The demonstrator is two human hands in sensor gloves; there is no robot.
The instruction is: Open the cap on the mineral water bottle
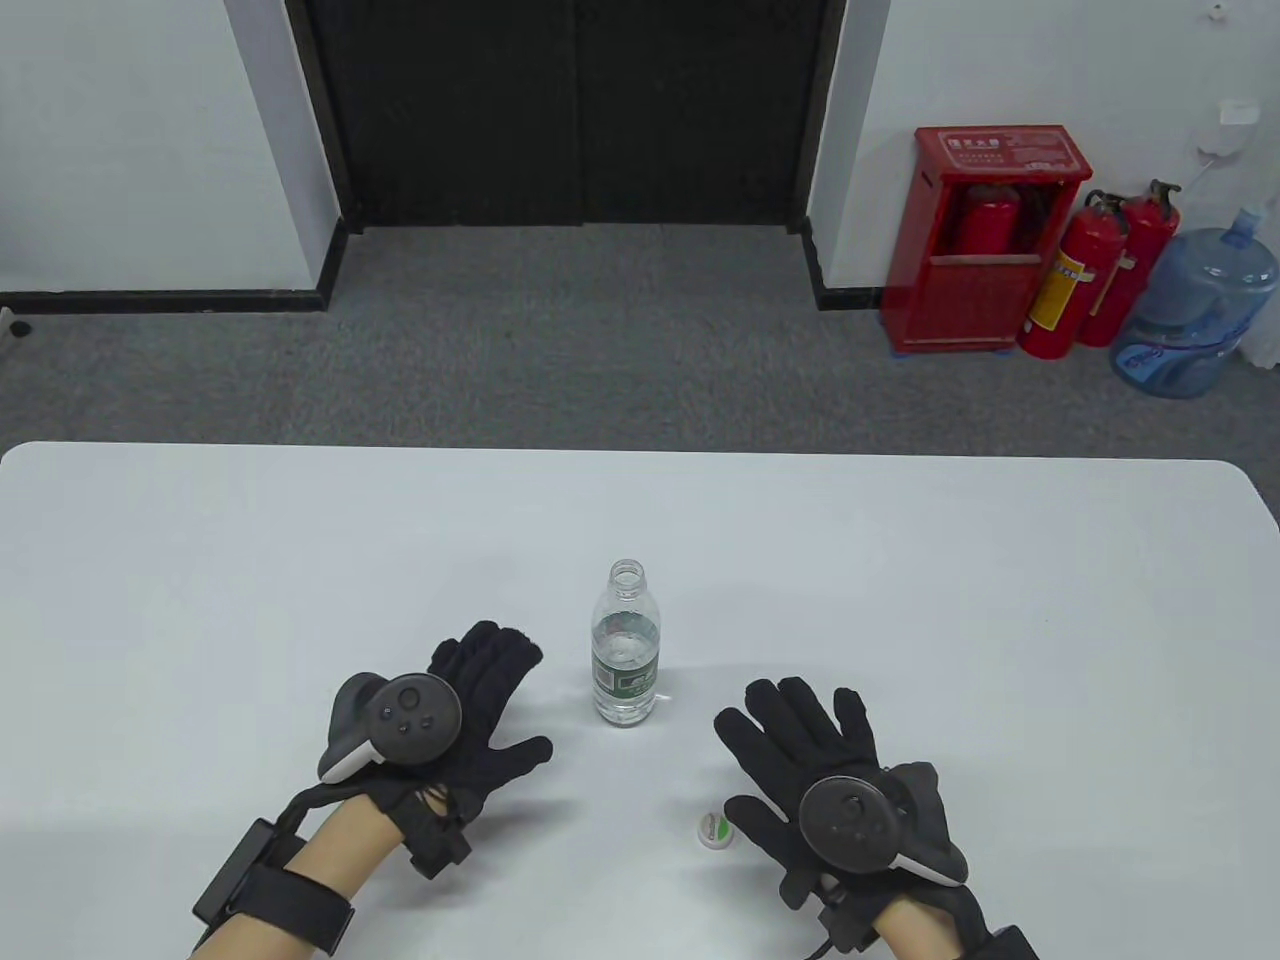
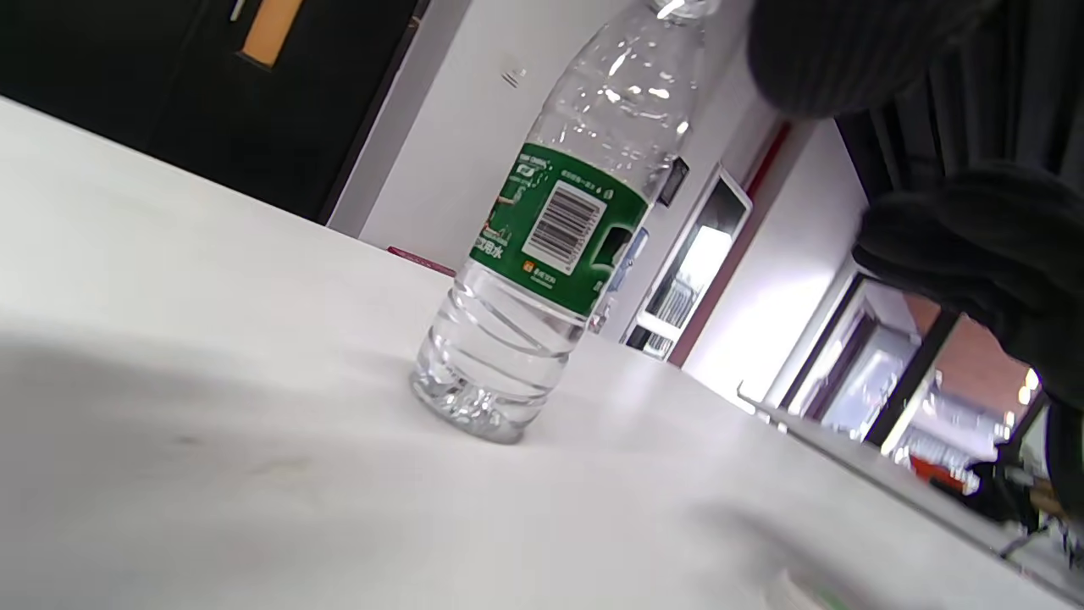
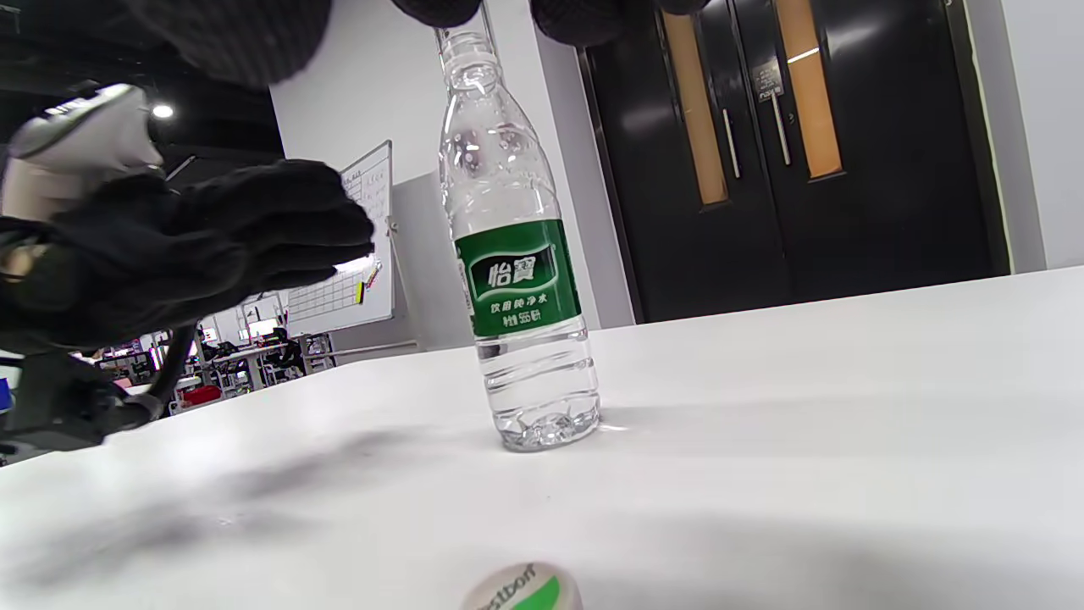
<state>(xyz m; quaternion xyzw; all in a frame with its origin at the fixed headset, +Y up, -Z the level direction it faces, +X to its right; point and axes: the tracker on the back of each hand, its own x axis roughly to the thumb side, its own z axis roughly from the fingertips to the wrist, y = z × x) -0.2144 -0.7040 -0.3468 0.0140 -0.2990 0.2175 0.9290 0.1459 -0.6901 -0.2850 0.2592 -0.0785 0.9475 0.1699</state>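
Observation:
A clear mineral water bottle [image 1: 626, 650] with a green label stands upright on the white table [image 1: 900, 560], its neck open and uncapped. It also shows in the left wrist view [image 2: 542, 254] and the right wrist view [image 3: 518, 280]. The white-and-green cap [image 1: 714, 830] lies on the table beside my right thumb; its edge shows in the right wrist view [image 3: 521, 590]. My left hand [image 1: 480, 690] is open, just left of the bottle, apart from it. My right hand [image 1: 800, 745] is open, right of the bottle, holding nothing.
The table's far edge [image 1: 640, 452] borders grey carpet. A red extinguisher cabinet [image 1: 985, 235], extinguishers [image 1: 1095, 270] and a blue water jug [image 1: 1195, 310] stand at the far right wall, well off the table.

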